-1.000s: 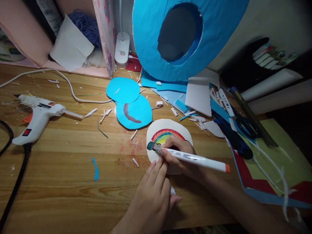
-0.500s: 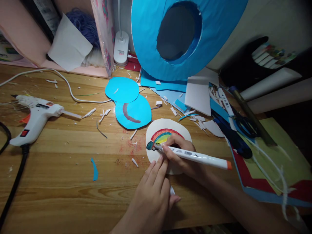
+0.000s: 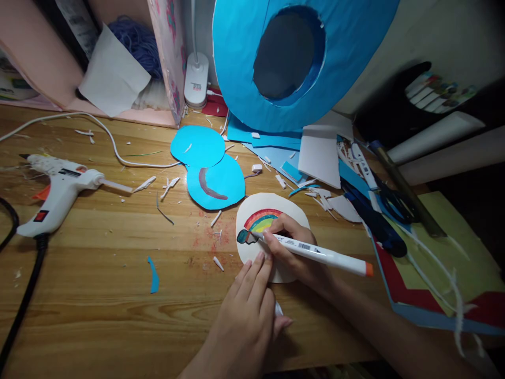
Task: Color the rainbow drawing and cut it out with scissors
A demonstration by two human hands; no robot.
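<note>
A white rounded paper piece (image 3: 290,271) lies on the table, bearing a coloured rainbow (image 3: 265,219) and a small black-outlined cloud shape, part teal. My right hand (image 3: 294,247) is closed round a white marker (image 3: 321,255) with an orange end; its tip touches the drawing at the rainbow's left foot. My left hand (image 3: 250,305) lies with fingers stretched over the paper's lower edge. A small white object (image 3: 278,309) shows beside the left thumb, mostly hidden; whether it is held I cannot tell.
Blue paper rounds (image 3: 221,181) lie just behind. A glue gun (image 3: 59,192) rests at left with its black cable. A large blue ring (image 3: 236,68) stands at the back. Scissors (image 3: 396,202), a cutter (image 3: 363,166) and coloured sheets (image 3: 445,252) crowd the right; scraps lie scattered.
The marker tip has shifted very slightly right on the drawing, with my right hand. My left hand has stayed in place.
</note>
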